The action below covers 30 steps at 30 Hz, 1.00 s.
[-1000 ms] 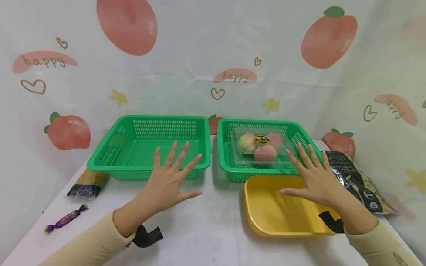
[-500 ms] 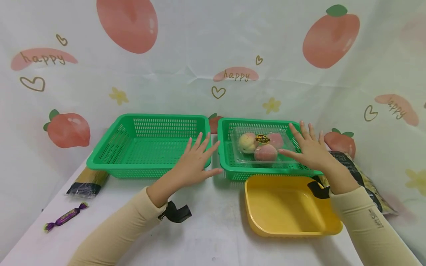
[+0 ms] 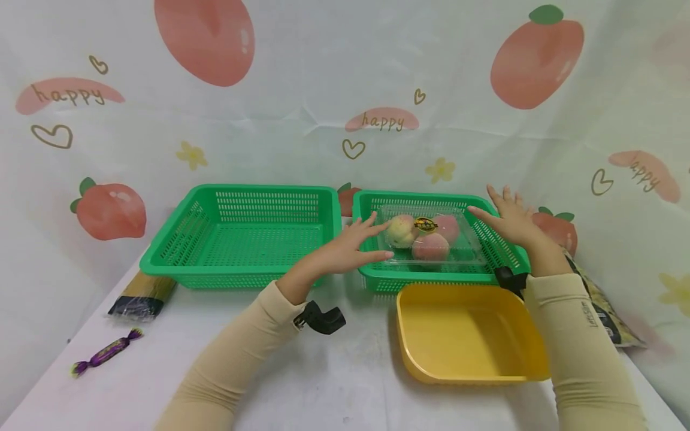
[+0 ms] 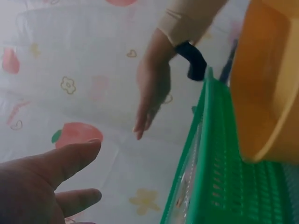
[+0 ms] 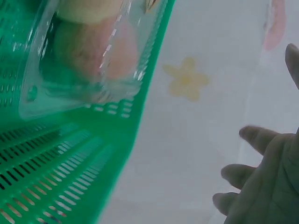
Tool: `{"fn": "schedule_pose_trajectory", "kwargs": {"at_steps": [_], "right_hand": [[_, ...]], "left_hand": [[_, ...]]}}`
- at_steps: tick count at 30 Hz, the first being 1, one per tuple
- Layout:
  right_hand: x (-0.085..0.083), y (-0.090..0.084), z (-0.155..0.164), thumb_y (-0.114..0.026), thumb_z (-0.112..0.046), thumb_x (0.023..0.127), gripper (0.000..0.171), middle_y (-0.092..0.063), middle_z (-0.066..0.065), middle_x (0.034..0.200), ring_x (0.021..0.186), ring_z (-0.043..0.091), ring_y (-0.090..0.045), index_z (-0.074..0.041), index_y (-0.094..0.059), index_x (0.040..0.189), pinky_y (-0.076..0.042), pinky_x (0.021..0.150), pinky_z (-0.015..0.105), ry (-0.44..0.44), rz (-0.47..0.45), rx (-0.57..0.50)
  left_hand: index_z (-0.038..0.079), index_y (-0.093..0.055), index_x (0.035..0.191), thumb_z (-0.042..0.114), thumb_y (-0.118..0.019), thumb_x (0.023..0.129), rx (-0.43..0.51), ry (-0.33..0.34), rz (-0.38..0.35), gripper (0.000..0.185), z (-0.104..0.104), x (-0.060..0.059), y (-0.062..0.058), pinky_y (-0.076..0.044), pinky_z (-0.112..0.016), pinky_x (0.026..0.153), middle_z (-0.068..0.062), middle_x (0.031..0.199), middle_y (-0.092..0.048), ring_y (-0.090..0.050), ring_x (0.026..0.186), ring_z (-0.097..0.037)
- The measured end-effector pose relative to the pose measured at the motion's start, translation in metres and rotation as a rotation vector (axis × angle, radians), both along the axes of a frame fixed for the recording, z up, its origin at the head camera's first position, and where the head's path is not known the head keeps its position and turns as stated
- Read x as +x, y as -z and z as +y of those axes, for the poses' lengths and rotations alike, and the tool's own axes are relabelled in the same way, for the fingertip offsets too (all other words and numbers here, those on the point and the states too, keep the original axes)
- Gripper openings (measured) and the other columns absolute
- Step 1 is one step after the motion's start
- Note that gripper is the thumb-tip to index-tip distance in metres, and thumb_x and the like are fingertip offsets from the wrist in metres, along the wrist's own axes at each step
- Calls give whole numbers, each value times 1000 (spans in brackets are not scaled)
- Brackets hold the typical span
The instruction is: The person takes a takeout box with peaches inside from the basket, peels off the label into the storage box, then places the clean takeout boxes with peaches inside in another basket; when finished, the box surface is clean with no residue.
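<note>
A clear plastic box of peaches (image 3: 431, 246) with a dark label sits in the right green basket (image 3: 431, 279). My left hand (image 3: 345, 248) is spread at the left end of that basket, fingers pointing toward the box, with nothing in its grasp. Over the basket's right end hovers my right hand (image 3: 514, 222), fingers apart and holding nothing. In the right wrist view the peach box (image 5: 93, 56) lies to the left of the right hand (image 5: 266, 177), with a gap between them. The left wrist view shows the left thumb and fingers (image 4: 77, 161) extended beside the basket's wall (image 4: 224, 154).
Another green basket (image 3: 242, 278) stands on the left. A yellow basin (image 3: 469, 335) sits in front of the right basket. A purple-wrapped candy (image 3: 108, 353) and a plastic packet (image 3: 141, 296) lie at the left; a dark printed bag (image 3: 609, 311) is at the far right, partly behind the sleeve.
My left hand has moved right and forward, from before the left basket to the right basket's edge. My right hand has gone forward, from above the yellow basin to the basket's right end.
</note>
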State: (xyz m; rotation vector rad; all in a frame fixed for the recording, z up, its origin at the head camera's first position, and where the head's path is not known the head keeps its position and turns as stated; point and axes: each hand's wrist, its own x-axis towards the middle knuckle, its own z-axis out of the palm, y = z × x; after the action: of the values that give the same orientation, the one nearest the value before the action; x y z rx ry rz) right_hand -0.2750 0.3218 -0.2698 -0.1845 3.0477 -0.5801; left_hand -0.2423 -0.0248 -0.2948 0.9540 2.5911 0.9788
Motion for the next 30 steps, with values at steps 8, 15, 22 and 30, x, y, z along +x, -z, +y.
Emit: {"fn": "schedule_pose_trajectory", "kwargs": {"at_steps": [8,15,22,30], "right_hand": [[-15,13,21,-21,-60,95,77,32,24,145,128,53,30,-16,13,148,17,97,74,44,-132,-142],[-19,24,38,-20,-55,97,73,29,19,149,135,46,24,-17,19,146,3,104,72,32,-206,-362],[-21,42,51,-38,-49,96,77,17,15,154,139,47,12,-20,11,148,-5,105,72,66,-169,-401],[-26,61,58,-50,-15,96,60,-8,26,153,138,51,-5,-3,-21,147,-20,105,68,95,-37,-388]], "left_hand": [[37,-15,148,42,-53,93,211,2,-254,67,20,-14,9,-17,-54,115,4,158,9,5,146,-20],[41,-10,147,42,-50,94,373,-87,-396,66,39,-31,16,-16,-53,116,5,158,5,6,146,-16],[38,-7,149,41,-50,94,527,-164,-530,69,62,-46,24,-13,-56,115,7,158,2,2,146,-21],[37,-8,149,34,-54,93,726,-322,-681,73,83,-63,25,-7,-55,116,7,158,5,6,146,-21]]}}
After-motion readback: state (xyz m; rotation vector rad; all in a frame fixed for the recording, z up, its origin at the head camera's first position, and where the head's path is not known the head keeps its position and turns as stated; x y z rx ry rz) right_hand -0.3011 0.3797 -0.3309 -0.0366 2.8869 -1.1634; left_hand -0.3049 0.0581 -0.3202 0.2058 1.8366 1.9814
